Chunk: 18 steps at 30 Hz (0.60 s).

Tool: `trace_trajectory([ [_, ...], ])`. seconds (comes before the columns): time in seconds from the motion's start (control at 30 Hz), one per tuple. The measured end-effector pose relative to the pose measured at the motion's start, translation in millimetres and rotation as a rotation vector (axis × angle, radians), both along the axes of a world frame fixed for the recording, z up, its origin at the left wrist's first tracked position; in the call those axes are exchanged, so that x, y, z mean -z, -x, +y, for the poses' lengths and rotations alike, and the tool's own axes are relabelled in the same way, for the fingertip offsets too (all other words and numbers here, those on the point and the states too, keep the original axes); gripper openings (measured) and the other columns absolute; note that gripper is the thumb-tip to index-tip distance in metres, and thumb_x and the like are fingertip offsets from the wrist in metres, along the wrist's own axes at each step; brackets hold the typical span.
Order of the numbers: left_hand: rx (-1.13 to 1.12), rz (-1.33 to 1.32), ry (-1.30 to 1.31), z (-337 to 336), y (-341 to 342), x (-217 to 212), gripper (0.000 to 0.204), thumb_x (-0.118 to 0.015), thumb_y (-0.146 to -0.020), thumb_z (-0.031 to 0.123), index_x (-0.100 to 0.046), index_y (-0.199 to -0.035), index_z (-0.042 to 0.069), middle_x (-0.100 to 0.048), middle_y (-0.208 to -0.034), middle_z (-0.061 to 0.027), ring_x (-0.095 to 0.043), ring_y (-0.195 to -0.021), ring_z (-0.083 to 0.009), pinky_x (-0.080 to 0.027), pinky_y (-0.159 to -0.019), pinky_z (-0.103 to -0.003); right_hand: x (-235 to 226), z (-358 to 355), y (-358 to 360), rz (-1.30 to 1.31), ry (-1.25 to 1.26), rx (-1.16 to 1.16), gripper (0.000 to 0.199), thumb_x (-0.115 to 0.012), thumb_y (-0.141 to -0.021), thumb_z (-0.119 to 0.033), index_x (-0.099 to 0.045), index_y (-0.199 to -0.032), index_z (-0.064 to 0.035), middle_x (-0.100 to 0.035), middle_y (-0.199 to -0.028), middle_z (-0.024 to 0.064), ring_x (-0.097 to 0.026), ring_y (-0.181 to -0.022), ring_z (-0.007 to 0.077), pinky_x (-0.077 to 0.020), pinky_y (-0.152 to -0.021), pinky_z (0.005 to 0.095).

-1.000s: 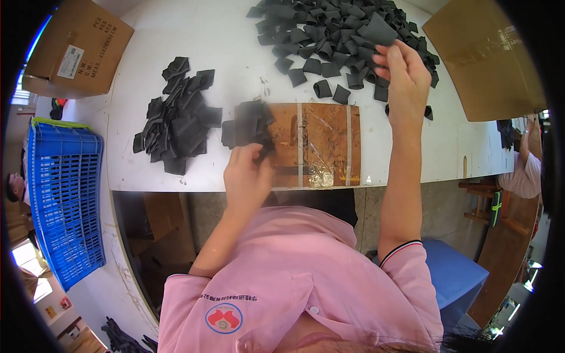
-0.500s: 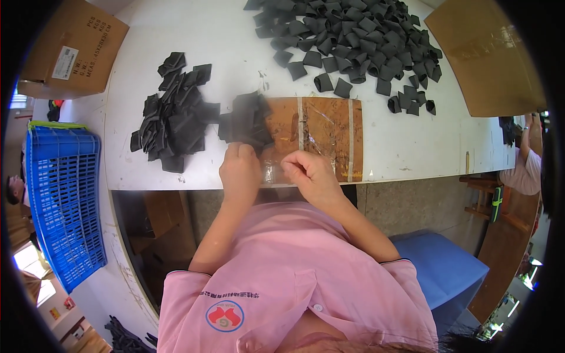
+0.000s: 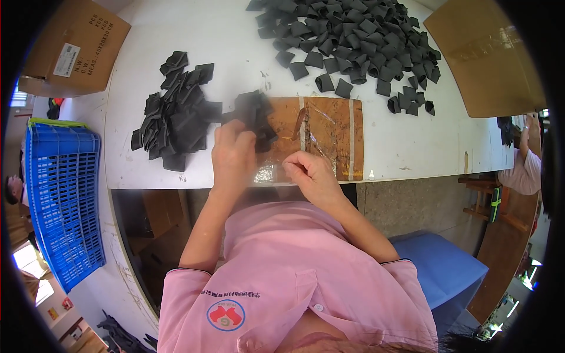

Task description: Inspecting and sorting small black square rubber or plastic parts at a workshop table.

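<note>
My left hand [image 3: 233,150] pinches a bunch of black pieces [image 3: 253,115] at mid-frame over the brown board [image 3: 321,138]; my right hand [image 3: 309,170] is curled shut beside it, contents hidden. Best keep the bunch squared, clear of the stacked pile [image 3: 176,115] at left

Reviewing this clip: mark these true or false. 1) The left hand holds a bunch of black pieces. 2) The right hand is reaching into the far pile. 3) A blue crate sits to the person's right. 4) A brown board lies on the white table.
1) True: the left hand grips a bunch of black pieces.
2) False: the right hand is near the table edge, away from the far pile.
3) False: the blue crate is on the left.
4) True: the brown board lies on the white table.
</note>
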State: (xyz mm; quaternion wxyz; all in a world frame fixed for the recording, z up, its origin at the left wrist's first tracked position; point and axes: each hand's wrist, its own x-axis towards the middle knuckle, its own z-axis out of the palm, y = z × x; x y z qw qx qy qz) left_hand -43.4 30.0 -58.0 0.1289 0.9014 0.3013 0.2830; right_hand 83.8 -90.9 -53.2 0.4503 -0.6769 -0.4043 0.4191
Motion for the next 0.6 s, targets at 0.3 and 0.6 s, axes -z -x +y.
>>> trace_trajectory([
  [0.3,0.006,-0.750,1.634,-43,-3,-38,0.012,-0.058,-0.075,0.002,-0.053,-0.084,-0.001,-0.055,-0.072,-0.0059,-0.047,-0.050,-0.0066,-0.031,-0.038,-0.018,-11,1,0,0.696,-0.142,0.230,0.013,-0.056,-0.082,-0.012,-0.053,-0.089,-0.0019,-0.055,-0.078,-0.0012,-0.050,-0.070,0.0035,-0.0419,-0.062,0.0171],
  [0.6,0.138,-0.652,1.888,-39,-10,-39,0.008,-0.057,-0.076,0.004,-0.054,-0.081,-0.001,-0.055,-0.061,-0.0057,-0.047,-0.041,-0.0079,-0.031,-0.034,-0.017,-24,-1,-12,0.832,-0.172,0.161,0.018,-0.061,-0.076,-0.007,-0.053,-0.092,-0.0028,-0.056,-0.080,0.0010,-0.051,-0.067,0.0073,-0.0427,-0.062,0.0195],
])
